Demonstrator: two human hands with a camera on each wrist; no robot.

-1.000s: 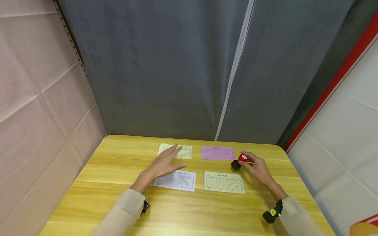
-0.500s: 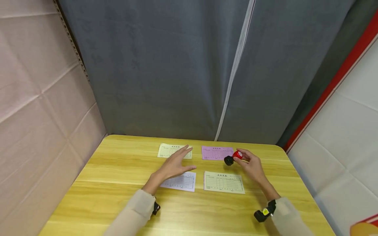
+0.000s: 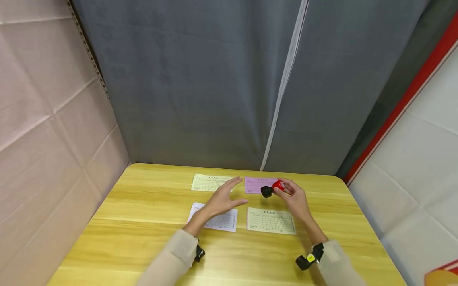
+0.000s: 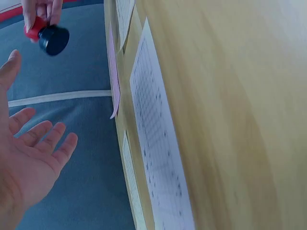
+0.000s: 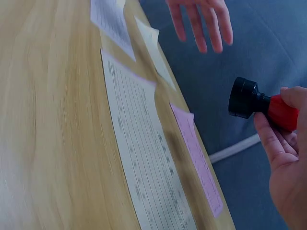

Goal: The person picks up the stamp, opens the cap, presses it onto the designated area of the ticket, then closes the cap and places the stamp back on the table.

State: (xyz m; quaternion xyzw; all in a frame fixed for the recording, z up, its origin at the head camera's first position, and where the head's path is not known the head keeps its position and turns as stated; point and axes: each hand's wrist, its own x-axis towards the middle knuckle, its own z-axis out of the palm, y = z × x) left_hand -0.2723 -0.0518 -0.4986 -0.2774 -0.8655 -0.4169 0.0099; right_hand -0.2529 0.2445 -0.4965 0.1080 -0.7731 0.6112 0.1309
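My right hand (image 3: 297,201) pinches a round stamp by its red handle (image 5: 282,113); the stamp's wide black end (image 3: 266,192) points left. It is held up above the table, overlapping the pink form (image 3: 253,184) in the head view. My left hand (image 3: 219,201) hovers with fingers spread and thumb out, holding nothing, its palm turned toward the stamp. Below that hand lies a white form (image 3: 225,221), partly covered in the head view. A pale yellow form (image 3: 207,182) lies farther back, and another pale green-yellow form (image 3: 271,221) sits near the right hand.
The wooden table (image 3: 118,222) has its far edge against a grey curtain (image 3: 193,87). Pale fabric walls stand left (image 3: 46,131) and right (image 3: 422,171). A red and yellow object (image 3: 441,276) shows at the lower right corner.
My right hand has carried the stamp leftward and slightly up, from right of the pink form to over it. My left hand has drifted right, toward the stamp, still spread.
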